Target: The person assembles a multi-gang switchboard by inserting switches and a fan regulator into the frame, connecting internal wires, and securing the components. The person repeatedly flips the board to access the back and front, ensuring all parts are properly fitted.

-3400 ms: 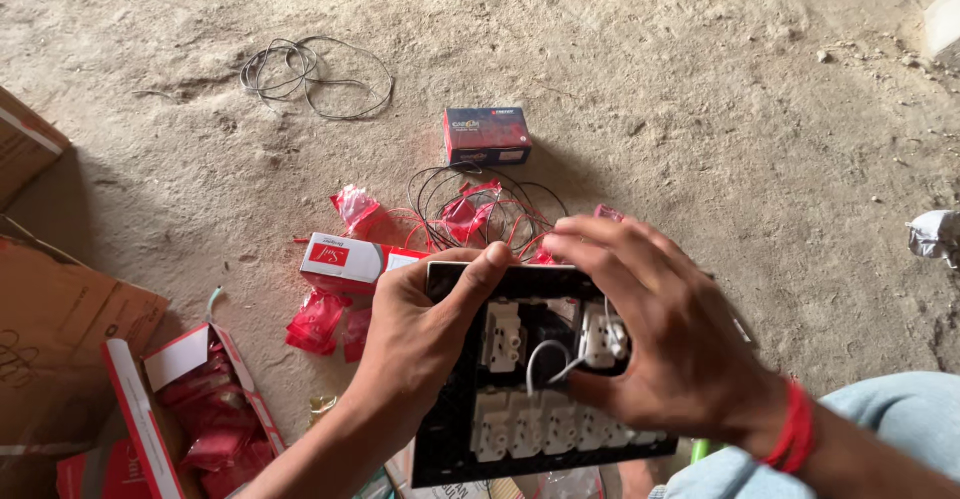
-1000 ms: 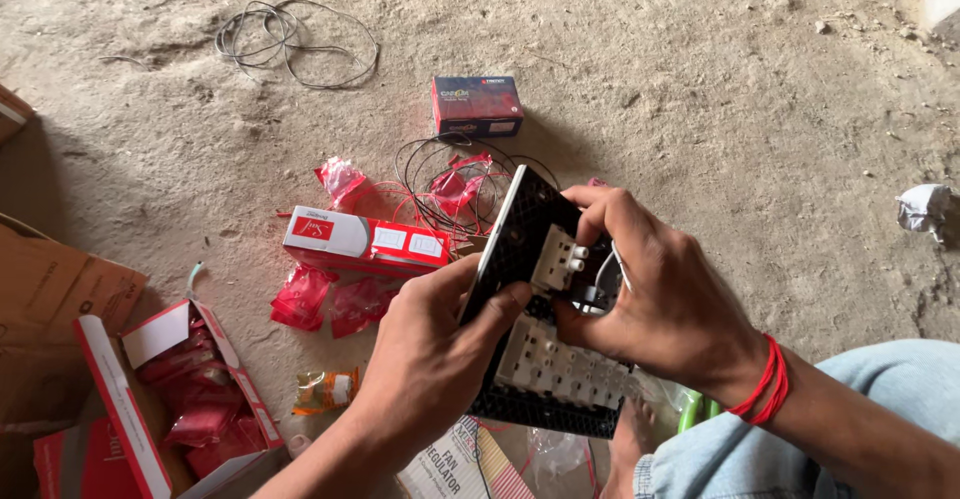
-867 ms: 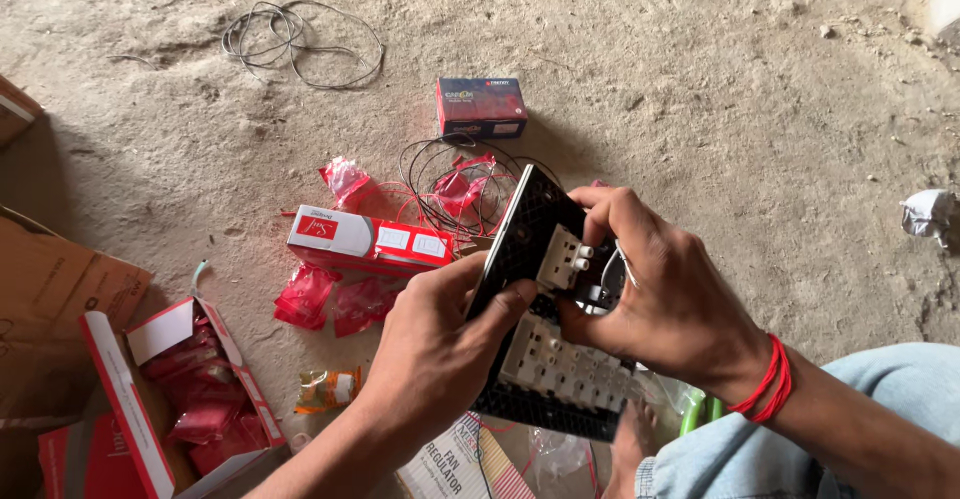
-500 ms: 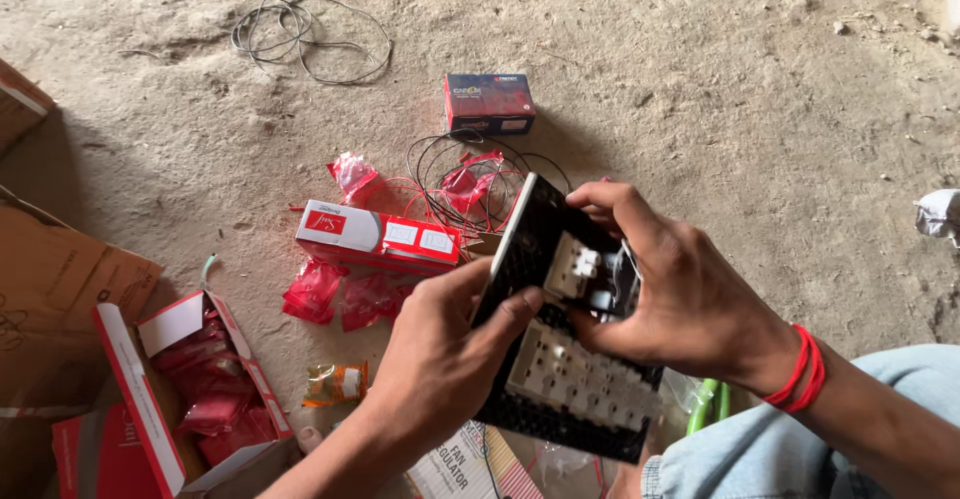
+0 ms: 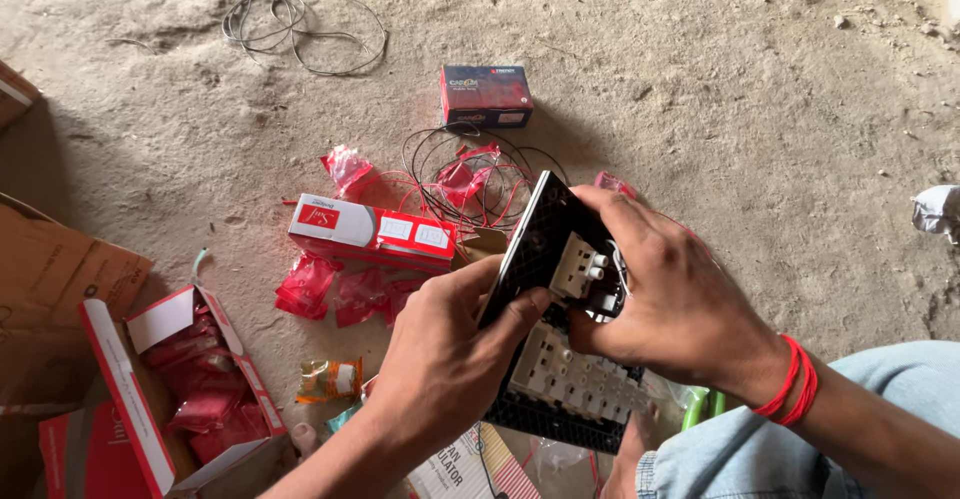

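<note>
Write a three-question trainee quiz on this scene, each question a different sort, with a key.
1. True or false: both hands grip the black switch plate clear of the floor.
2. Multiple choice: the long red and white box lies A) inside the open carton, B) on the sandy floor left of the plate, C) on the person's knee.
3. Fill in: the right hand wears a ___ thread band at the wrist.

Key: 1 true, the left hand grips its lower edge and the right hand the end with white modules. 2 B. 3 red.

Floor (image 5: pixel 700 79) open beyond; boxes (image 5: pixel 372 231), wires (image 5: pixel 470 174) left.
</note>
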